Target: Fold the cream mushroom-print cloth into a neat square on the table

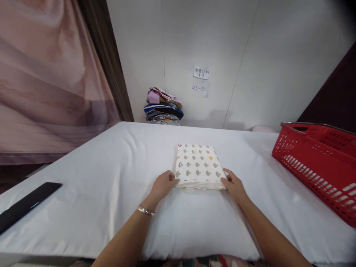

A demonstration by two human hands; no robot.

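Note:
A folded white cloth [198,163] printed with grey mushrooms, and a few purple and yellow ones, lies flat on the white-covered table [91,174]. Its folded layers show along the near edge. My left hand [166,182] pinches the near left corner between thumb and fingers. At the near right corner, my right hand [233,183] grips the cloth the same way. A silver bracelet [145,210] circles my left wrist.
To the right stands a red plastic basket [314,159]. A long black flat object [27,204] lies at the left. Behind the table's far edge rises a stack of folded clothes [164,107] against a white wall with paper notes [200,88]. A pink curtain [50,81] hangs at left.

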